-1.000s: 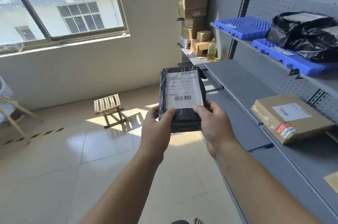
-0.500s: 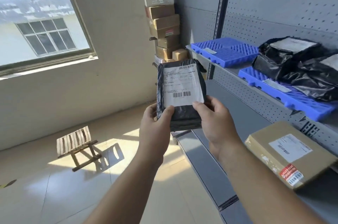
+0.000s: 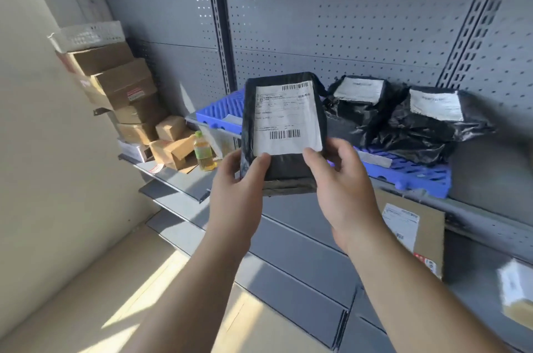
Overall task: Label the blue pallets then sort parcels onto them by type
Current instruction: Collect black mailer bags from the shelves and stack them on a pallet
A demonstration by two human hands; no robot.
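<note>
I hold a black plastic parcel (image 3: 284,133) with a white shipping label upright in front of the shelf. My left hand (image 3: 239,188) grips its lower left corner and my right hand (image 3: 343,188) its lower right corner. Behind it, a blue pallet (image 3: 222,110) on the upper shelf shows a small white label and no parcels. To the right a second blue pallet (image 3: 415,174), also labelled, carries two black bagged parcels (image 3: 403,119). A brown cardboard parcel (image 3: 412,231) lies on the shelf below.
Stacked cardboard boxes (image 3: 121,87) topped by a white basket (image 3: 86,35) stand at the far left end of the shelving, with a yellow bottle (image 3: 203,150) beside them. Grey perforated back panels (image 3: 346,21) rise behind. Another small parcel (image 3: 516,292) sits at the right edge.
My view has swung right, from the window and floor towards the shelving. Both hands keep the same grip on the black parcel, which now stands in front of the pallets.
</note>
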